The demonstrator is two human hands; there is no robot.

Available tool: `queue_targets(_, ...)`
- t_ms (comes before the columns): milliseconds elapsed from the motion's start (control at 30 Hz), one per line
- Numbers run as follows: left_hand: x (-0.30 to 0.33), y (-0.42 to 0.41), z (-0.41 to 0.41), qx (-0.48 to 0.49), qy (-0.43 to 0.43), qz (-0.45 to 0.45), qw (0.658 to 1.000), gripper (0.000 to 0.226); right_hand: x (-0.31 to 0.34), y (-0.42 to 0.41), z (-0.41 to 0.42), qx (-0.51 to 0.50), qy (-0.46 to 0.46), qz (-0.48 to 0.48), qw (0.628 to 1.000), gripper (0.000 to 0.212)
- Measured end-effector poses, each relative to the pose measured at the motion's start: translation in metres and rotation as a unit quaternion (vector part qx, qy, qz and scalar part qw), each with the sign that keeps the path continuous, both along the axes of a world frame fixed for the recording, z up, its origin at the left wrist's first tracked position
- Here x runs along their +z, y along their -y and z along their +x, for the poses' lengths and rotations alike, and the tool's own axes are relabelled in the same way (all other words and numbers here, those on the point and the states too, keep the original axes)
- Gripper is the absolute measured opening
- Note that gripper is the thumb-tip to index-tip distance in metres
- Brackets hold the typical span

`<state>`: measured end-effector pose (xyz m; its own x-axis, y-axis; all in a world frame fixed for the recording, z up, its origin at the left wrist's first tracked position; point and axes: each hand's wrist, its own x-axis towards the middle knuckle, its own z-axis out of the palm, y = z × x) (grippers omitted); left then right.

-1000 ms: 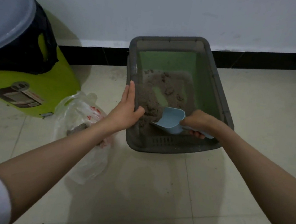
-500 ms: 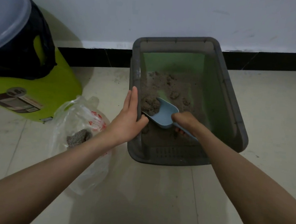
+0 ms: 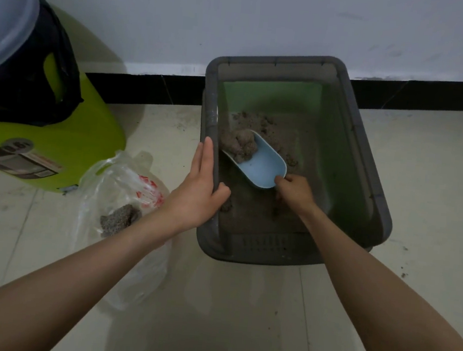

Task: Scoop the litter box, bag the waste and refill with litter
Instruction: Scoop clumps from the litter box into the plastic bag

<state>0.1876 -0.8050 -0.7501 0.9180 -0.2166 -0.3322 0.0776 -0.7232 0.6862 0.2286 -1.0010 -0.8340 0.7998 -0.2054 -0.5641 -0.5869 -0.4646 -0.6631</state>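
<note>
A grey litter box [image 3: 366, 171] with green inner walls stands on the tiled floor by the wall. Brownish litter [image 3: 274, 128] covers part of its bottom. My left hand [image 3: 198, 186] grips the box's left rim, thumb inside and fingers straight along the outside. My right hand [image 3: 293, 192] holds the handle of a light blue scoop [image 3: 262, 167] inside the box. Clumps of litter [image 3: 242, 143] lie in the scoop's front end, close to the left wall. A clear plastic bag [image 3: 126, 193] lies on the floor left of the box, with a grey clump [image 3: 120, 218] in it.
A lime-green bin [image 3: 50, 141] with a black liner and a grey lid [image 3: 5, 20] stands at the left against the white wall. A black skirting strip [image 3: 148, 88] runs along the wall. Crumbs of litter dot the tiles right of the box.
My right hand has pushed the scoop forward and left through the litter, and clumps now sit in its front. My left hand has stayed on the rim.
</note>
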Motion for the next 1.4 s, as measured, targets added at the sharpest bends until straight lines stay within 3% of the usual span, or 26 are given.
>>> queue_targets(233, 0.001, 0.0, -0.001, -0.009, -0.004, -0.005, 1.0, 0.081, 0.011, 0.007, -0.006, -0.068, 0.054, 0.056, 0.995, 0.02)
queue_targets(600, 0.005, 0.0, -0.001, -0.007, -0.006, 0.006, 1.0, 0.081, 0.01, 0.005, -0.005, -0.078, 0.057, 0.007, 0.995, 0.037)
queue_targets(900, 0.004, 0.0, -0.001, -0.006, -0.002, 0.005, 1.0, 0.081, 0.021, 0.011, -0.005, -0.013, 0.04, -0.074, 0.996, 0.034)
queue_targets(1200, 0.005, -0.002, 0.001, -0.032, 0.001, 0.044, 0.999, 0.08, 0.032, 0.005, -0.016, -0.013, 0.043, -0.052, 0.998, 0.041)
queue_targets(1400, -0.004, -0.009, 0.008, -0.076, 0.029, 0.121, 0.989, 0.079, 0.074, 0.008, -0.027, -0.035, 0.101, -0.063, 0.992, 0.044)
